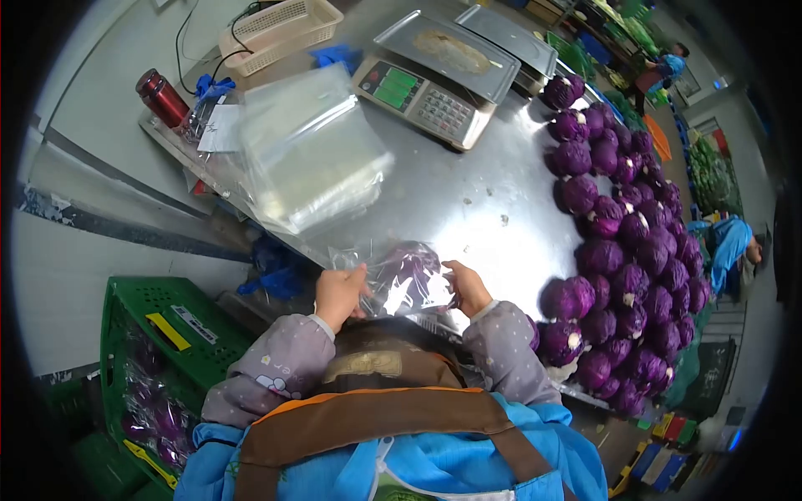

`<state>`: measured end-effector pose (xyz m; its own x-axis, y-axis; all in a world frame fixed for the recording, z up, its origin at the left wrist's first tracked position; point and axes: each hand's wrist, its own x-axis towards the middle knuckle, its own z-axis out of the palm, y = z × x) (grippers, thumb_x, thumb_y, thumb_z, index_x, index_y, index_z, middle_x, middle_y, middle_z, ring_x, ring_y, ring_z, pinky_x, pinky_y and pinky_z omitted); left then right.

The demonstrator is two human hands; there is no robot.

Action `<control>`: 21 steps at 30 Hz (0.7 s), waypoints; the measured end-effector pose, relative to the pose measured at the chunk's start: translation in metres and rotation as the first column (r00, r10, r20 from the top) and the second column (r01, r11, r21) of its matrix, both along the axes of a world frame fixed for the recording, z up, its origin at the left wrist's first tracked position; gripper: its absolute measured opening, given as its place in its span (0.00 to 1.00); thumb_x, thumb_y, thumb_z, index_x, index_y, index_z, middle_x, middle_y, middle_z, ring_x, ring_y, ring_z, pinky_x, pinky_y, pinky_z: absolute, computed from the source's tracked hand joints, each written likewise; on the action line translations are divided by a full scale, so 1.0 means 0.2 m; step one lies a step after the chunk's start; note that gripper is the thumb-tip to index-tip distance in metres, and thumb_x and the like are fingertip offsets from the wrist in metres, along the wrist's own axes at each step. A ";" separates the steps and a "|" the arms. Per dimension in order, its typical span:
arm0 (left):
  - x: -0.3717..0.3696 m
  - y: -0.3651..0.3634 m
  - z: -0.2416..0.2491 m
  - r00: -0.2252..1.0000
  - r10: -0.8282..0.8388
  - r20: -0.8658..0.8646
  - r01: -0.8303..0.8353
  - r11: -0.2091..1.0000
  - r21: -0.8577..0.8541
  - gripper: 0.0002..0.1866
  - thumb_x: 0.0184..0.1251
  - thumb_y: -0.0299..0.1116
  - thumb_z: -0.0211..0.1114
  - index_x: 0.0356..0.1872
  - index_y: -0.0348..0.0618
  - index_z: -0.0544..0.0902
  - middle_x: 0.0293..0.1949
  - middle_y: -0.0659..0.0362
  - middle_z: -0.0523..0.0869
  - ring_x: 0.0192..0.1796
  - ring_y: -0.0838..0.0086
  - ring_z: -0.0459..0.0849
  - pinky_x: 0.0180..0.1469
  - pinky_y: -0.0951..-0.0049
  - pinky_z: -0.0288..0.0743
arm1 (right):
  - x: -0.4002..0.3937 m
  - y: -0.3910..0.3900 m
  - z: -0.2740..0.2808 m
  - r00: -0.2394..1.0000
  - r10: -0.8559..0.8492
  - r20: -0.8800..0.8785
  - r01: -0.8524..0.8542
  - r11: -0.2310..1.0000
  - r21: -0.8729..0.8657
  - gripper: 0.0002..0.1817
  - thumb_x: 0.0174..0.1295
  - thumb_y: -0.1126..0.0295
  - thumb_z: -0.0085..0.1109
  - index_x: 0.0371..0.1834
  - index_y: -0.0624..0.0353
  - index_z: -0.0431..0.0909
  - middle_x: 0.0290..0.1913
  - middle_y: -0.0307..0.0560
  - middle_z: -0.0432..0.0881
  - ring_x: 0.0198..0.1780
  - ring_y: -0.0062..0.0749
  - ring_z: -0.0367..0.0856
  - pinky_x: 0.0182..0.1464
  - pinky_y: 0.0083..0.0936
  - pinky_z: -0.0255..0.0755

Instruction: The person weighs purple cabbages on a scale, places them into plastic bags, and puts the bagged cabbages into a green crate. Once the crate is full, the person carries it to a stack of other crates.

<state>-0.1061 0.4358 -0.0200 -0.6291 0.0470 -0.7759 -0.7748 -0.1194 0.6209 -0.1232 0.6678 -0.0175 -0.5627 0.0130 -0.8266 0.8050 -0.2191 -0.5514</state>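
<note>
A purple cabbage (pixel 411 265) lies inside a clear plastic bag (pixel 386 294) at the near edge of the metal table (pixel 443 196). On the bag's left side, my left hand (pixel 338 296) pinches the plastic between thumb and fingers. My right hand (pixel 468 288) has its fingers closed on the bag's right side. To the right rises a large pile of unwrapped purple cabbages (pixel 631 250). A stack of flat clear bags (pixel 309 150) rests on the table's left part.
A digital scale (pixel 430 100) stands at the back, a second one beside it. Farther left are a cream basket (pixel 280 35) and a red bottle (pixel 162 98). A green crate (pixel 175 288) holds bagged cabbages at lower left. Two people in blue are off to the right.
</note>
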 end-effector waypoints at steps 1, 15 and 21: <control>-0.02 0.00 0.02 0.872 -0.301 -0.386 0.059 0.847 -0.528 0.15 0.59 0.40 0.62 0.38 0.37 0.78 0.19 0.57 0.74 0.20 0.66 0.75 0.24 0.67 0.71 | -0.02 0.08 -0.11 0.991 0.129 0.033 -0.130 0.991 0.045 0.14 0.60 0.61 0.50 0.36 0.63 0.72 0.22 0.44 0.75 0.20 0.29 0.73 0.23 0.27 0.72; -0.10 -0.11 -0.05 0.805 -0.164 -0.571 0.224 0.974 0.036 0.44 0.38 0.29 0.73 0.62 0.42 0.61 0.56 0.50 0.73 0.61 0.65 0.70 0.63 0.68 0.61 | -0.20 -0.10 -0.26 0.730 0.393 -0.560 -0.547 0.827 -0.132 0.26 0.63 0.59 0.54 0.60 0.63 0.66 0.54 0.47 0.74 0.52 0.33 0.75 0.52 0.28 0.72; 0.46 -0.41 0.26 0.680 0.290 -0.674 0.083 0.883 0.463 0.51 0.36 0.44 0.78 0.62 0.37 0.58 0.59 0.55 0.67 0.63 0.71 0.64 0.66 0.69 0.55 | -0.08 -0.75 0.21 0.799 0.434 -0.417 -0.568 0.772 -0.285 0.22 0.65 0.56 0.46 0.53 0.62 0.69 0.47 0.50 0.76 0.48 0.39 0.76 0.50 0.37 0.74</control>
<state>-0.0134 0.3539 0.0328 -0.9892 0.1466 -0.0014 -0.0842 -0.5599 0.8243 -0.1391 0.5173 0.0245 -0.6207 -0.6183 -0.4821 0.6579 -0.0763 -0.7492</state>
